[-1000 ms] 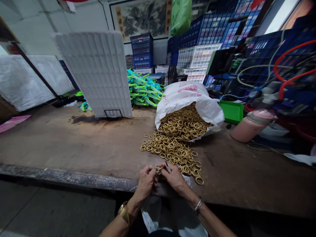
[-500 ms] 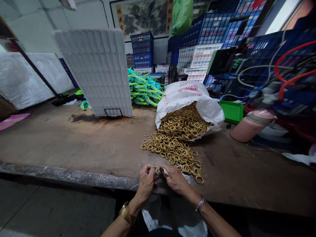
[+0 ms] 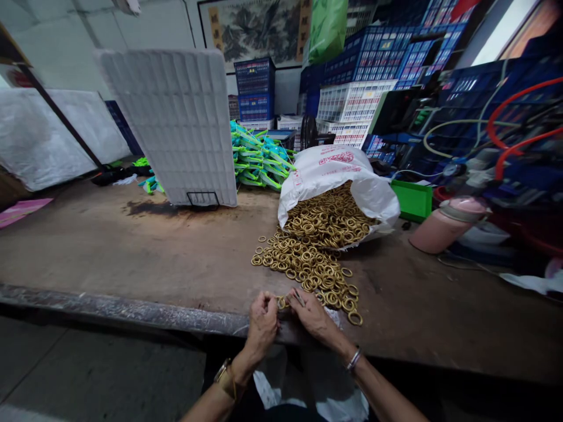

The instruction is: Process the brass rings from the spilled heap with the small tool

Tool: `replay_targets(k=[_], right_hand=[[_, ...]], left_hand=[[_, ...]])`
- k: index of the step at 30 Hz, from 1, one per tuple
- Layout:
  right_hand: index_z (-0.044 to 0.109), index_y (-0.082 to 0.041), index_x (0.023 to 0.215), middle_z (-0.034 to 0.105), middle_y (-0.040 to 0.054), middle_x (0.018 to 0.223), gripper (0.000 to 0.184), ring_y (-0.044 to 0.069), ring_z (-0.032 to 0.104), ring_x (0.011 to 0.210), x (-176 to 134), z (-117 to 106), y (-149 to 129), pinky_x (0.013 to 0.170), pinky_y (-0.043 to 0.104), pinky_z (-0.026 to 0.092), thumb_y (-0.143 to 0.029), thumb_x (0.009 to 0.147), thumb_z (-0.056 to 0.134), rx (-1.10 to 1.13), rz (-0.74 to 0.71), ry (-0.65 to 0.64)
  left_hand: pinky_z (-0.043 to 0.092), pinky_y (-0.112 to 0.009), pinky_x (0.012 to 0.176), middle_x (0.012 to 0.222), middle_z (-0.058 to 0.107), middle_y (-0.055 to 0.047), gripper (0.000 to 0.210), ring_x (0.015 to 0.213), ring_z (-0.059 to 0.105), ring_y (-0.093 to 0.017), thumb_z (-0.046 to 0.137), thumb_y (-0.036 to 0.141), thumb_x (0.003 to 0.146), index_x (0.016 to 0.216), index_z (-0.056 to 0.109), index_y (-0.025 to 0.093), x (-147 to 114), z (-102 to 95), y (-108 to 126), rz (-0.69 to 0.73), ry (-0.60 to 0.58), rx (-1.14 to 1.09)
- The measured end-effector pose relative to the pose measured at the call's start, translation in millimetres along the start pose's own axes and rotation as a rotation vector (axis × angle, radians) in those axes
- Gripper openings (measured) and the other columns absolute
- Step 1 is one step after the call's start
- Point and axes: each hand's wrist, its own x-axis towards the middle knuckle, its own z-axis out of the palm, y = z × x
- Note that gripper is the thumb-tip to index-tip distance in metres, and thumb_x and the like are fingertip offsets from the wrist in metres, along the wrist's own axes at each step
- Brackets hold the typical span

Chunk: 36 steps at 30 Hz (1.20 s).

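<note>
In the head view, the left hand (image 3: 263, 319) is closed, its fingertips pinching a gold-coloured ring (image 3: 281, 303) in the gap between both hands; the right hand (image 3: 311, 316), fingers curled, grips a slim tool (image 3: 299, 298) too small to identify. Just beyond the hands, a heap of similar rings (image 3: 303, 264) spills onto the table (image 3: 145, 264) from an open white sack (image 3: 328, 161).

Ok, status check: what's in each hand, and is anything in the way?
Left hand pinching a gold ring. Right hand gripping a small slim tool. Loose rings piled just beyond, not blocking the hands.
</note>
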Motion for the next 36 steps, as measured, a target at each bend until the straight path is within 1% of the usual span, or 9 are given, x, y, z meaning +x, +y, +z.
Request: replay_targets(k=[3, 7, 12, 16, 20, 27, 32, 34, 36], right_hand=[[0.043, -0.019, 0.06, 0.044, -0.0029, 0.057, 0.029, 0.011, 0.038, 0.055, -0.3, -5.8, -9.2, 0.053, 0.022, 0.029, -0.035, 0.083, 0.036, -0.185, -0.104, -0.018], [0.044, -0.019, 0.058, 0.042, -0.0036, 0.053, 0.024, 0.01, 0.034, 0.052, 1.7, -12.7, -14.3, 0.051, 0.023, 0.025, -0.026, 0.081, 0.038, -0.321, -0.143, -0.099], [0.048, -0.019, 0.058, 0.042, -0.0032, 0.051, 0.02, 0.01, 0.034, 0.05, 4.0, -15.0, -15.2, 0.049, 0.022, 0.024, -0.019, 0.076, 0.041, -0.335, -0.16, -0.122], [0.051, -0.019, 0.061, 0.046, -0.0021, 0.054, 0.014, 0.01, 0.035, 0.051, 1.5, -15.7, -18.6, 0.051, 0.023, 0.025, -0.01, 0.069, 0.043, -0.397, -0.144, -0.139], [0.046, -0.019, 0.057, 0.043, -0.0031, 0.052, 0.018, 0.01, 0.034, 0.05, 2.7, -14.0, -17.4, 0.049, 0.022, 0.025, -0.019, 0.074, 0.042, -0.33, -0.131, -0.159], [0.044, -0.019, 0.053, 0.036, -0.006, 0.043, 0.031, 0.009, 0.033, 0.043, 8.2, -3.8, -2.0, 0.044, 0.02, 0.026, -0.03, 0.08, 0.033, -0.08, 0.123, 0.029], [0.048, -0.018, 0.054, 0.044, -0.0038, 0.048, 0.024, 0.01, 0.039, 0.049, 15.7, -4.9, -2.7, 0.048, 0.021, 0.029, -0.028, 0.075, 0.04, -0.133, 0.109, 0.075], [0.053, -0.018, 0.063, 0.053, -0.0011, 0.058, 0.018, 0.012, 0.045, 0.056, 20.8, -6.9, -5.8, 0.055, 0.022, 0.033, -0.026, 0.074, 0.042, -0.177, 0.086, 0.125], [0.057, -0.018, 0.081, 0.059, 0.003, 0.076, 0.018, 0.015, 0.051, 0.068, 24.0, -9.1, -10.7, 0.064, 0.025, 0.036, -0.026, 0.074, 0.043, -0.213, 0.063, 0.214]], left_hand=[[0.032, -0.019, 0.041, 0.047, 0.039, 0.008, 0.015, 0.038, 0.037, -0.007, 0.044, 0.029, 0.075, 0.063, 0.042, 0.02, -0.4, -0.8, -2.5, 0.016, 0.008, 0.021], [0.035, -0.021, 0.048, 0.053, 0.044, 0.005, 0.013, 0.047, 0.043, -0.01, 0.046, 0.028, 0.074, 0.064, 0.044, 0.02, -1.2, -1.4, -5.0, 0.05, 0.023, 0.047], [0.038, -0.024, 0.059, 0.061, 0.048, 0.001, 0.012, 0.061, 0.047, -0.014, 0.046, 0.026, 0.074, 0.063, 0.045, 0.021, -2.5, -0.2, -5.6, 0.09, 0.044, 0.072], [0.038, -0.024, 0.061, 0.062, 0.048, 0.001, 0.012, 0.063, 0.046, -0.014, 0.047, 0.026, 0.075, 0.064, 0.045, 0.021, -2.9, 0.3, -6.7, 0.109, 0.049, 0.086], [0.039, -0.024, 0.06, 0.063, 0.047, 0.001, 0.012, 0.061, 0.046, -0.014, 0.046, 0.026, 0.076, 0.065, 0.045, 0.02, -3.5, -0.2, -8.6, 0.125, 0.037, 0.09], [0.039, -0.023, 0.053, 0.063, 0.048, 0.002, 0.009, 0.054, 0.046, -0.012, 0.044, 0.028, 0.078, 0.072, 0.046, 0.021, -7.3, -2.0, -14.0, 0.099, 0.026, 0.042], [0.04, -0.022, 0.052, 0.065, 0.049, 0.002, 0.013, 0.051, 0.046, -0.01, 0.043, 0.031, 0.079, 0.073, 0.045, 0.02, -8.6, -1.5, -16.1, 0.127, 0.021, 0.024], [0.04, -0.021, 0.05, 0.065, 0.048, 0.003, 0.015, 0.047, 0.045, -0.009, 0.041, 0.033, 0.08, 0.074, 0.044, 0.02, -8.5, -1.3, -16.5, 0.136, 0.014, 0.016], [0.039, -0.02, 0.048, 0.064, 0.048, 0.003, 0.015, 0.045, 0.045, -0.008, 0.04, 0.034, 0.081, 0.076, 0.043, 0.019, -8.1, -1.5, -17.0, 0.135, 0.007, 0.006]])
